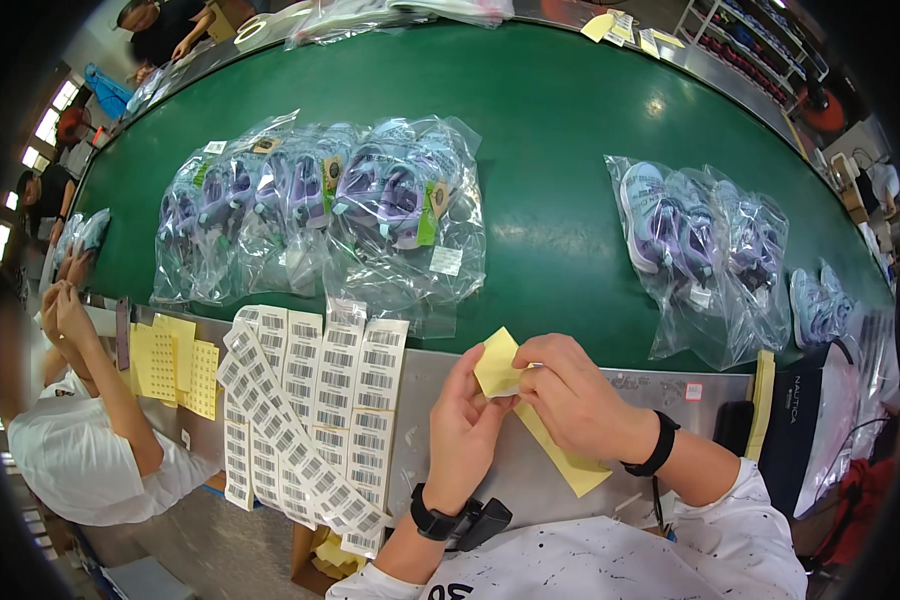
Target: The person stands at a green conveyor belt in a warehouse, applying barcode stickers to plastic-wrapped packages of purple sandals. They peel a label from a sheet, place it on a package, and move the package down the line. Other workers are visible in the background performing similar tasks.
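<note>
Between my two hands is a yellow paper strip (562, 452), bent over at its upper end, its lower end hanging toward my shirt. My left hand (462, 428) grips the upper end between thumb and fingers. My right hand (582, 398) pinches the same strip close beside it, fingers closed; whether a small sticker lies under the fingertips is hidden. Left of my hands, several white strips of barcode stickers (368, 385) hang over the metal edge, one lying diagonally across the others. Beyond them, light blue and purple shoes in clear plastic bags (400, 215) rest on the green belt.
More bagged shoes (705, 230) lie on the right of the green surface (545, 150). Yellow sticker sheets (175, 365) hang at the left edge. A co-worker in a white shirt (100, 450) works at my left. A dark phone-like object (733, 428) sits at the right.
</note>
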Demonstrator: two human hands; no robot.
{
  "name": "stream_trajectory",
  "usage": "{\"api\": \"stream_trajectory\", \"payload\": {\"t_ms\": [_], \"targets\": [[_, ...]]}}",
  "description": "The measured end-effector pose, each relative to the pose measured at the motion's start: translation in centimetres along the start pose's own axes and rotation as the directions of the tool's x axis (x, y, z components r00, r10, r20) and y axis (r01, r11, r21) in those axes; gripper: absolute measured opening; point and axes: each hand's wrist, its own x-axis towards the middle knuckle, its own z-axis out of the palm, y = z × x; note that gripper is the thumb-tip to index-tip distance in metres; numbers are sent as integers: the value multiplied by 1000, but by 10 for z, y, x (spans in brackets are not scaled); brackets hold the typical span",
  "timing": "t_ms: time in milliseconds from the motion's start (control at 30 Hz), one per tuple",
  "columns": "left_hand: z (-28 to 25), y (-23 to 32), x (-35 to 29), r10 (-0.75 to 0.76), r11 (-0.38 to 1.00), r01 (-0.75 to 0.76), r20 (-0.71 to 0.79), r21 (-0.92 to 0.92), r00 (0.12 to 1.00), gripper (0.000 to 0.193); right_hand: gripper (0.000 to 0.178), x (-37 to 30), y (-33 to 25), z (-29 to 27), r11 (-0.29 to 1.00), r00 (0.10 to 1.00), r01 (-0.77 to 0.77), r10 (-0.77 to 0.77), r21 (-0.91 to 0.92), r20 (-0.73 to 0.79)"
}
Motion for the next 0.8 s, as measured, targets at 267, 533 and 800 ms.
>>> {"api": "stream_trajectory", "payload": {"t_ms": [267,533,800], "targets": [[8,-4,-4,-37,990,6,-216,-141,976,54,14,11,-5,-10,996,996,85,-85,0,-19],[13,-13,-7,32,999,-39,-188,-36,982,52,19,26,10,-27,980,991,-126,116,153,74],[19,-4,-6,68,996,-61,-105,64,992,55,14,19,13,-21,992,988,122,-125,37,92]]}}
